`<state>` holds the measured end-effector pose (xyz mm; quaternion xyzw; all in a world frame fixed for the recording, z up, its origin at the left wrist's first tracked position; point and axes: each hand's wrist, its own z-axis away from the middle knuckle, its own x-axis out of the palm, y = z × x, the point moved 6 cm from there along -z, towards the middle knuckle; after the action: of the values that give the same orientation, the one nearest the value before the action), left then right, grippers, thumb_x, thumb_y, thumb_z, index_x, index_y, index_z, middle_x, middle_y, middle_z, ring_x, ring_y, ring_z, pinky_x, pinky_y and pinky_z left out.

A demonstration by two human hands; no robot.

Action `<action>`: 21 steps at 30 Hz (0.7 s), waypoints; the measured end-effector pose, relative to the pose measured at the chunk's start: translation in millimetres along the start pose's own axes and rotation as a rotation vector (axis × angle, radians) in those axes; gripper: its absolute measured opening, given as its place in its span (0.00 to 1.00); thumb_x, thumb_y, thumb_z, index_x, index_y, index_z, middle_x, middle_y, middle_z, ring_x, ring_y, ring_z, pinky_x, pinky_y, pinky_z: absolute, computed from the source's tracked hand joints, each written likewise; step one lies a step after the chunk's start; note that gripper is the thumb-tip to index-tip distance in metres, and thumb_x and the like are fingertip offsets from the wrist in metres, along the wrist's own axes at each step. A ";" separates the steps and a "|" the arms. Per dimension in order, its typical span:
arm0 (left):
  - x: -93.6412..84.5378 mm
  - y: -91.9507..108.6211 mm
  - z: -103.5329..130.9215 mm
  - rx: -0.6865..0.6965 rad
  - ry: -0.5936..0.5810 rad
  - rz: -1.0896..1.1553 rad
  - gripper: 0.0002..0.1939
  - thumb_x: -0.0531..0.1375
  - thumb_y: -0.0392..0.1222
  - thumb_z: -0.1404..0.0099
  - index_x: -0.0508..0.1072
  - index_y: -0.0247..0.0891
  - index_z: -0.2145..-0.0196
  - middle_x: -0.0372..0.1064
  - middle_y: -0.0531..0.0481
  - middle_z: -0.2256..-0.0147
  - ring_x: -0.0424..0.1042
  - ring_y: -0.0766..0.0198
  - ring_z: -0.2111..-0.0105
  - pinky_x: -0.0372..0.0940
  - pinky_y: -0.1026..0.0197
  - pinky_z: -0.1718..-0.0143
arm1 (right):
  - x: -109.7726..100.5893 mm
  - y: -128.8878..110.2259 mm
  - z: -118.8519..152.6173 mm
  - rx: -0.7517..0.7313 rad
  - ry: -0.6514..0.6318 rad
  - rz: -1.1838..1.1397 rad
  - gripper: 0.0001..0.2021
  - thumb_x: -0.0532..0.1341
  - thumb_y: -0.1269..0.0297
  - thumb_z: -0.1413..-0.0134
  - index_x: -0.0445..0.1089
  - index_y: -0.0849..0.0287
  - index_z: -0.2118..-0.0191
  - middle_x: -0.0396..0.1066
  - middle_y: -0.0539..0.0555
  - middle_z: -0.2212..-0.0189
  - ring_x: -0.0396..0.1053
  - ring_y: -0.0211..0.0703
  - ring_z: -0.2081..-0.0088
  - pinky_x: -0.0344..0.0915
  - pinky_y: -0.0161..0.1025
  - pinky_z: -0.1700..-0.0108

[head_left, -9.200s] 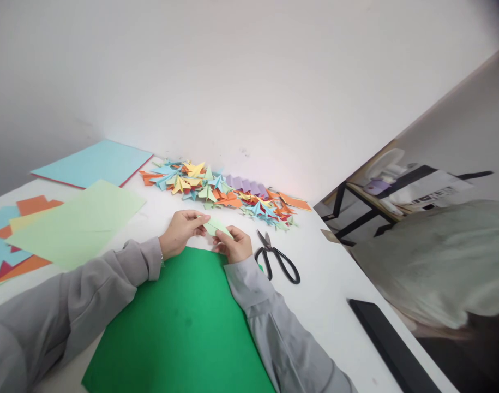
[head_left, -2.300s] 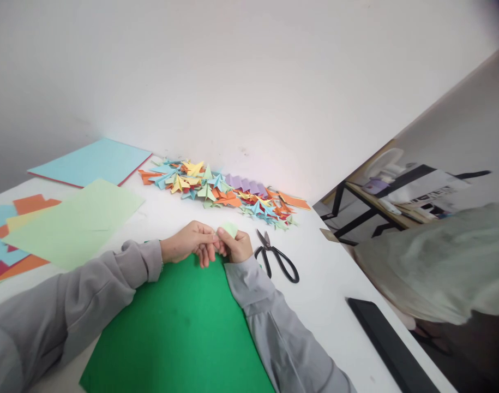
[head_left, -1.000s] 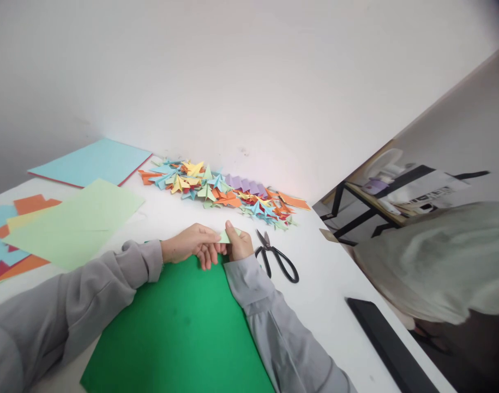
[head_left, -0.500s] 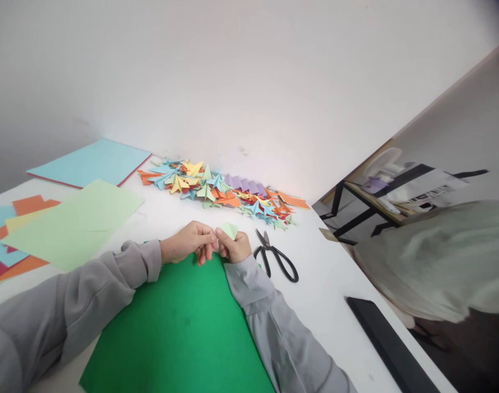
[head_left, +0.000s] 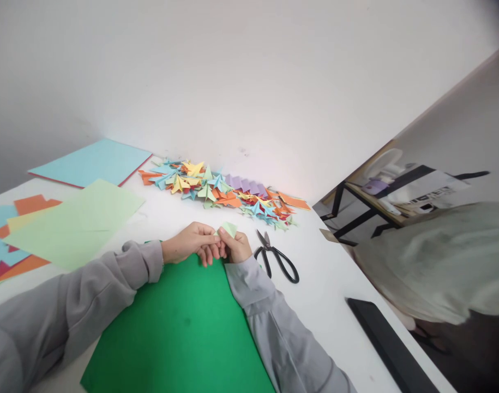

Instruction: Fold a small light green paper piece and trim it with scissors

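A small folded piece of light green paper (head_left: 229, 227) is pinched between my two hands above the far edge of a green sheet (head_left: 179, 322). My left hand (head_left: 194, 242) has its thumb and fingers closed on the paper's left side, with the other fingers curled below. My right hand (head_left: 238, 246) grips the same paper from the right, thumb on top. Part of the paper is hidden behind the fingers. Just right of my right hand lie black-handled scissors (head_left: 274, 256), blades apart.
A row of small folded paper shapes (head_left: 216, 188) in many colours lies along the wall. Loose paper sheets (head_left: 85, 218) and a light blue stack (head_left: 94, 161) are at left. A black flat bar (head_left: 388, 344) lies near the right edge; beyond it sits a person in pale clothing (head_left: 437, 262).
My left thumb and fingers have moved slightly right and now meet the light green paper beside my right thumb. The rest stays in place.
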<state>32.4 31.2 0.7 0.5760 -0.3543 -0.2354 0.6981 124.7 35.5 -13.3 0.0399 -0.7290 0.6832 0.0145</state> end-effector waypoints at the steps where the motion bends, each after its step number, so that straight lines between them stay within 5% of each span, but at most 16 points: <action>1: -0.1 0.1 -0.2 0.002 0.004 -0.003 0.14 0.57 0.46 0.46 0.68 0.28 0.75 0.67 0.46 0.79 0.66 0.69 0.84 0.60 0.67 0.86 | -0.1 -0.6 0.0 -0.010 -0.004 0.009 0.23 0.60 0.49 0.61 0.60 0.61 0.92 0.58 0.47 0.95 0.51 0.29 0.92 0.45 0.31 0.89; 12: -0.1 0.3 0.3 0.006 -0.013 -0.024 0.09 0.57 0.41 0.47 0.66 0.30 0.76 0.66 0.48 0.82 0.65 0.68 0.85 0.61 0.66 0.85 | 3.0 -8.5 3.8 -0.064 -0.025 0.173 0.25 0.58 0.46 0.61 0.59 0.60 0.93 0.54 0.46 0.96 0.48 0.28 0.92 0.43 0.31 0.88; 21: -3.8 0.7 0.0 0.014 0.041 0.047 0.13 0.59 0.44 0.49 0.62 0.32 0.77 0.66 0.50 0.84 0.64 0.69 0.87 0.61 0.66 0.86 | -2.0 -1.9 -0.3 0.019 0.017 -0.024 0.28 0.57 0.44 0.61 0.51 0.57 0.96 0.48 0.45 0.99 0.45 0.29 0.93 0.42 0.33 0.87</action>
<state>29.9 34.2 0.5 0.5769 -0.3551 -0.2046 0.7065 126.8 35.8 -11.5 0.0430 -0.7217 0.6902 0.0287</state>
